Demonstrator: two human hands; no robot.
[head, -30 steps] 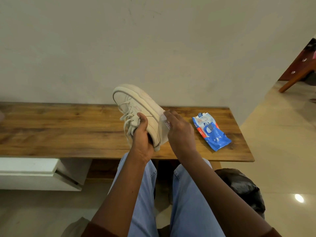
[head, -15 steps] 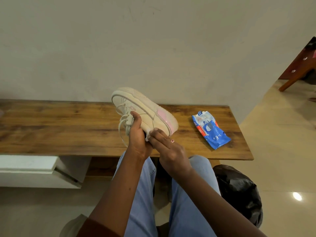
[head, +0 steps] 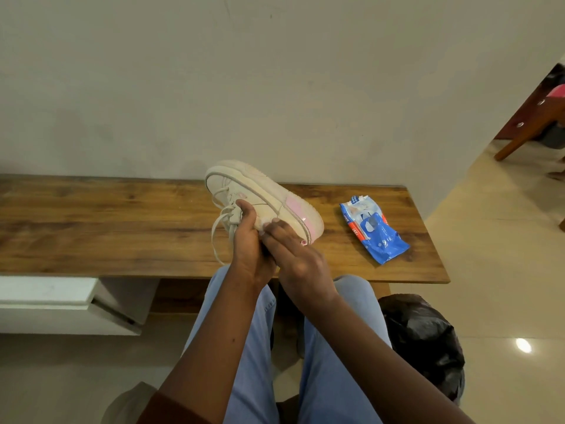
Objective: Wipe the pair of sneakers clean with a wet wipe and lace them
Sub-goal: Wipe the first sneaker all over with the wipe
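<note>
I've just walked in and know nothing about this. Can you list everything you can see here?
sneaker: one, cream with pink at one end, held above the bench
wipe: one, white, barely showing under the right fingers
wipe pack: one, blue, on the bench's right end
bench: one, brown wood, along the wall
bag: one, black, on the floor at right
cabinet: one, white, under the bench at left
jeans: one pair, light blue, on the person's legs
left hand: one, grips the sneaker by its laces side
right hand: one, presses the wipe on the sneaker
</note>
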